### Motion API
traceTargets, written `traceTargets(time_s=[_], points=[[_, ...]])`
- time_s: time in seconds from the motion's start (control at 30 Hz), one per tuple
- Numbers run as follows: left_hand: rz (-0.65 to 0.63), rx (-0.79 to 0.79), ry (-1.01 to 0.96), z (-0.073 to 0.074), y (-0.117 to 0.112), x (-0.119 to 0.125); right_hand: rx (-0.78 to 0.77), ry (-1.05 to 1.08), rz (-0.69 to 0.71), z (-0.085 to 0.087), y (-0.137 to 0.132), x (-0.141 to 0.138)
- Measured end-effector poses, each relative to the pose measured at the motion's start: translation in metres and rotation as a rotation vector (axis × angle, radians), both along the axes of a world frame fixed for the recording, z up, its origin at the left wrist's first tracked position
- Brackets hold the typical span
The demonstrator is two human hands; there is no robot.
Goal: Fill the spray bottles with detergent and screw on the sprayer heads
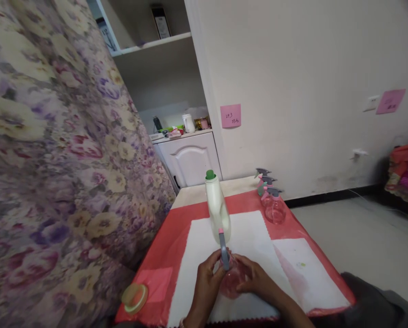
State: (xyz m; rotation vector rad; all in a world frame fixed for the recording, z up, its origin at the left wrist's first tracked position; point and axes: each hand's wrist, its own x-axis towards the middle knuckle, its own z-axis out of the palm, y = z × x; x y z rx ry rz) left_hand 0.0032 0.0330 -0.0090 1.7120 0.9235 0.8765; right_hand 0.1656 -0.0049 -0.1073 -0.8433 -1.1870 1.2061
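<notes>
A pink see-through spray bottle (232, 278) with a grey trigger head (223, 248) stands on a white cloth (248, 237) near the table's front edge. My left hand (207, 278) is wrapped round the bottle's neck and grey head. My right hand (253, 280) grips the bottle's round body from the right. Just behind it stands a tall white jug (217, 207) with a green cap. Two more pink spray bottles (274, 205) stand at the table's far right corner.
A red cover (163, 255) lies over the table under the white cloth. A round lid-like container (135, 298) sits at the front left corner. A floral curtain (53, 159) hangs close on the left. A white cabinet (190, 159) stands behind.
</notes>
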Motion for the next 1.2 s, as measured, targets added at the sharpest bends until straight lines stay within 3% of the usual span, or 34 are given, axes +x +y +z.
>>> traceTargets(time_s=[0.17, 0.23, 0.3, 0.4, 0.5, 0.6, 0.93, 1.2], points=[[-0.007, 0.052, -0.004, -0.01, -0.001, -0.003, 0.009, -0.007, 0.024, -0.014, 0.002, -0.004], [0.003, 0.07, -0.012, -0.012, -0.002, -0.002, 0.004, -0.068, -0.044, -0.013, -0.002, -0.004], [0.009, 0.077, -0.029, -0.015, -0.003, -0.001, 0.015, -0.18, -0.189, -0.001, -0.007, -0.003], [0.019, 0.091, -0.064, -0.019, -0.004, 0.0, 0.093, -0.33, -0.369, 0.032, -0.011, -0.006], [0.039, 0.088, -0.113, -0.026, -0.003, -0.001, 0.127, -0.363, -0.358, 0.063, -0.006, -0.017], [0.038, 0.052, -0.12, -0.032, -0.001, -0.004, 0.118, -0.359, -0.31, 0.077, 0.0, -0.027], [0.027, -0.03, -0.175, -0.025, -0.007, -0.002, 0.135, -0.414, -0.309, 0.078, 0.003, -0.028], [0.084, 0.078, -0.084, -0.029, -0.007, -0.003, 0.108, -0.321, -0.621, 0.057, 0.007, -0.046]])
